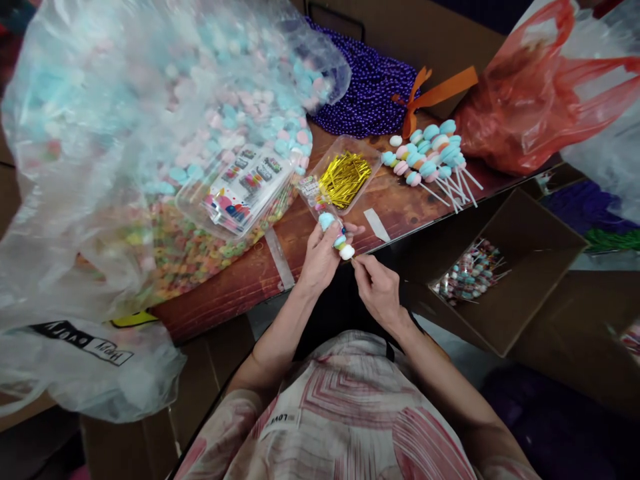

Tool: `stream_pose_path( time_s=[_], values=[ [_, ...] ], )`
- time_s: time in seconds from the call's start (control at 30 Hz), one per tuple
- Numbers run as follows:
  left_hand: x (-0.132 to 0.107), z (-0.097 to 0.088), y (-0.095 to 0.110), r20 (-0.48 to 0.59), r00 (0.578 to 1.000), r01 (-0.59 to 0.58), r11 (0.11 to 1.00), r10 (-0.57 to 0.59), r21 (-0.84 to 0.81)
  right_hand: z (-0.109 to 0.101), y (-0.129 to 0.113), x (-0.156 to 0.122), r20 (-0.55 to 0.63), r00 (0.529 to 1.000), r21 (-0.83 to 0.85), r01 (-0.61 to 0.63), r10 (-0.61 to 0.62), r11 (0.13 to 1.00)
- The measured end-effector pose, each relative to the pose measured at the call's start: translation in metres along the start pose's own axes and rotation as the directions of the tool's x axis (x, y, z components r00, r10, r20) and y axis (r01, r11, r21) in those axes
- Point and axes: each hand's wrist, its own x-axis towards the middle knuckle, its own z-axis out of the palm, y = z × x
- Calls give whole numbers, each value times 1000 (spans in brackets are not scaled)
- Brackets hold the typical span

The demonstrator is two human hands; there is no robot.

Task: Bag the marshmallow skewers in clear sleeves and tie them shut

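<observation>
My left hand (321,259) is wrapped round a candy skewer (346,251), a stick of pale blue, yellow-green and white pieces with some coloured print over it, perhaps from a clear wrapper. At its lower end my right hand (379,285) is closed in a pinch; whether it grips the stick or a tie there I cannot make out. Just beyond my hands, a clear plastic tub (377,160) holds gold twist ties (345,179). Right of the tub lies a pile of candy skewers (434,157) with white sticks.
A big clear bag of candies (165,87) covers the table's left, with a tub of printed wrappers (250,183) against it. Purple beads (365,83) and a red plastic bag (530,100) stand behind. A cardboard box (530,287) at right holds several wrapped skewers (470,273).
</observation>
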Motion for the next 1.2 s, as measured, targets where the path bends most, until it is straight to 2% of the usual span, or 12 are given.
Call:
stream_pose_path(
  time_s=[0.13,0.33,0.5,0.7,0.97,1.07,1.2],
  values=[
    [0,0,0,52,997,64,998,-62,-28,2,1,-1,-48,994,24,-94,95,995],
    [1,-4,3,65,983,176,982,-171,-69,-11,13,4,-9,999,-126,31,-33,992],
    [3,-6,8,89,960,273,958,-266,-83,-27,20,11,57,998,-87,39,-34,995],
    [4,-3,6,50,974,227,968,-223,-104,-26,15,7,72,997,-112,25,-17,993],
    [-1,5,-1,3,992,126,990,-126,-69,-2,11,4,13,996,-201,86,-86,976],
    [-2,5,0,46,992,115,993,-114,-40,3,8,8,-22,997,-138,74,-78,988],
    [-2,2,2,147,977,157,988,-157,11,3,-2,11,-36,999,26,-23,24,999]
  ],
)
